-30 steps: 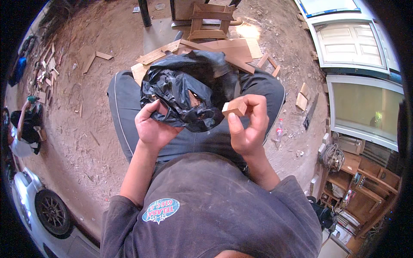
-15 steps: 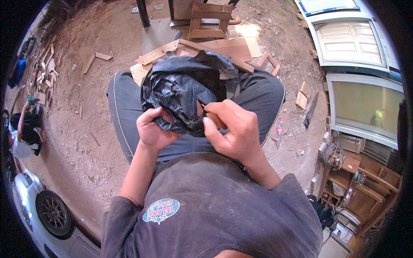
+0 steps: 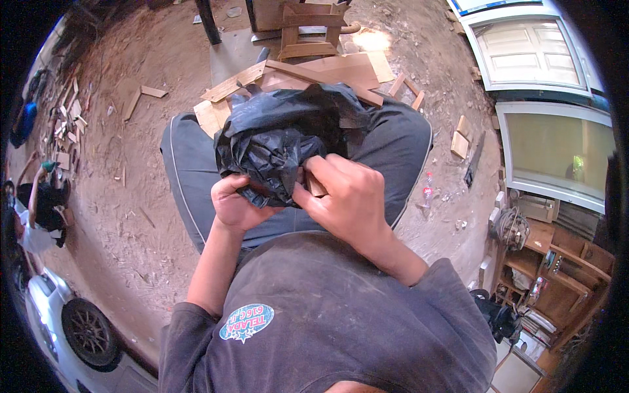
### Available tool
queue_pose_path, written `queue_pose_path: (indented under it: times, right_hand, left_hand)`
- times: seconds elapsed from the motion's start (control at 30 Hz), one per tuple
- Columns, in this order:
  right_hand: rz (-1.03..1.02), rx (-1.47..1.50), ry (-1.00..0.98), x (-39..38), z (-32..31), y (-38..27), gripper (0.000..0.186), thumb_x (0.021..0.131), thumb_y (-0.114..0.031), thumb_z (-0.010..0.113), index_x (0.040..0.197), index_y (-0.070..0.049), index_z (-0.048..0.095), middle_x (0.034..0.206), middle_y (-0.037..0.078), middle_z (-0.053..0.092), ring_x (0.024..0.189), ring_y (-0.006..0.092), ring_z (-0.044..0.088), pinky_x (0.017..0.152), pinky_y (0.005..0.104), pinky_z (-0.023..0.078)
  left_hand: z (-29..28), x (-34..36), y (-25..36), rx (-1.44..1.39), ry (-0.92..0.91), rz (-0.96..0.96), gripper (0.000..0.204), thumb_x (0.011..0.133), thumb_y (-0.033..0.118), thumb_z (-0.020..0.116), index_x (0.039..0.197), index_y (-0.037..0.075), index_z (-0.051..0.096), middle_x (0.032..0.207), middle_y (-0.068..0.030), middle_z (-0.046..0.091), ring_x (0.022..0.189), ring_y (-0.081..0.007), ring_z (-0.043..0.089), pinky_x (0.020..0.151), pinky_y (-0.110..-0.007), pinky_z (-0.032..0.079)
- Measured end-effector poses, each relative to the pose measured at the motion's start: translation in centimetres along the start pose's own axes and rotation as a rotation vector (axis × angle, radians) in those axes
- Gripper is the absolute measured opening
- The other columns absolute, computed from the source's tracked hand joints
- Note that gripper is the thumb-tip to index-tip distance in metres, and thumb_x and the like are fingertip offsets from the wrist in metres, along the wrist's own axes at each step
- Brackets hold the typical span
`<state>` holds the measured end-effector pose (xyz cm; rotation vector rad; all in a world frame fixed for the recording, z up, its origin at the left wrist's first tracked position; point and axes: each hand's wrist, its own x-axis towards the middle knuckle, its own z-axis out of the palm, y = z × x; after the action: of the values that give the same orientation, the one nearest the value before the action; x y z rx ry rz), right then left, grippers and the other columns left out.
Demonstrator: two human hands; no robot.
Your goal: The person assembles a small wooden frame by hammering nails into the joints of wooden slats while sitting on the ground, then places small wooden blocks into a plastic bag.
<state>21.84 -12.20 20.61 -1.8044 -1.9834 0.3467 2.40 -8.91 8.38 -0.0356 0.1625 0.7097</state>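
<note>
A crumpled black plastic bag [image 3: 262, 154] lies bunched over my lap between my knees. My left hand [image 3: 234, 202] grips the bag's near left edge, thumb on top and the other fingers underneath. On the near right side, my right hand [image 3: 344, 190] is closed with thumb and fingers pinching the bag's rim. A small pale brown piece shows between the fingers of that hand; I cannot make out what it is. The bag's dark opening faces right, and its inside is hidden by folds.
Wooden boards [image 3: 341, 69] lie just beyond my knees, before a small wooden frame [image 3: 308, 29]. Wood scraps [image 3: 72, 124] and a crouching person [image 3: 42, 203] are at the left, near a car wheel [image 3: 90, 333]. Framed window panels [image 3: 553, 154] and a plastic bottle [image 3: 428, 187] are at the right.
My right hand has shifted slightly left and closed in toward the bag's rim. The bag's folds have bunched up differently and its top has sunk a little. My left hand stays nearly in place.
</note>
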Motion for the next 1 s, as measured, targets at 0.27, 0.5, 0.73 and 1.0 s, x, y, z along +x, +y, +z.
queue_pose_path:
  times: [0.27, 0.5, 0.73, 1.0]
  right_hand:
    - [0.054, 0.389, 0.104, -0.1, -1.4, 0.0, 0.021, 0.076, -0.015, 0.082, 0.089, -0.005, 0.068, 0.078, 0.012, 0.068, 0.07, 0.0305, 0.07, 0.062, 0.0367, 0.053]
    - [0.222, 0.311, -0.005, -0.6, -3.9, -0.6, 0.023, 0.081, -0.023, 0.082, 0.088, -0.006, 0.068, 0.079, 0.013, 0.07, 0.067, 0.0321, 0.069, 0.06, 0.0389, 0.053]
    - [0.2, 0.586, 0.074, -0.8, -4.1, 0.3, 0.023, 0.085, -0.018, 0.082, 0.091, -0.002, 0.068, 0.075, 0.011, 0.066, 0.063, 0.0197, 0.063, 0.06, 0.0314, 0.049]
    - [0.149, 0.647, 0.109, -0.7, -4.3, 0.5, 0.019, 0.088, -0.015, 0.079, 0.095, -0.001, 0.068, 0.076, 0.005, 0.064, 0.063, 0.0107, 0.058, 0.06, 0.0273, 0.046]
  left_hand:
    - [1.3, 0.5, 0.5, -0.146, 0.1, 0.028, 0.074, 0.079, 0.039, 0.054, 0.145, 0.007, 0.056, 0.149, -0.0173, 0.057, 0.136, -0.0417, 0.055, 0.112, -0.064, 0.04]
    - [0.6, 0.4, 1.4, -0.142, 0.006, 0.094, 0.069, 0.087, 0.04, 0.044, 0.147, 0.007, 0.056, 0.15, -0.0183, 0.056, 0.136, -0.0433, 0.054, 0.112, -0.065, 0.04]
    - [0.0, 0.3, 2.0, -0.179, -0.102, 0.127, 0.07, 0.093, 0.044, 0.041, 0.151, 0.005, 0.051, 0.152, -0.0224, 0.053, 0.138, -0.0471, 0.051, 0.114, -0.068, 0.037]
    - [-0.1, 0.9, 1.4, -0.229, -0.125, 0.149, 0.065, 0.097, 0.039, 0.036, 0.149, 0.003, 0.052, 0.149, -0.0228, 0.056, 0.138, -0.0448, 0.052, 0.118, -0.064, 0.034]
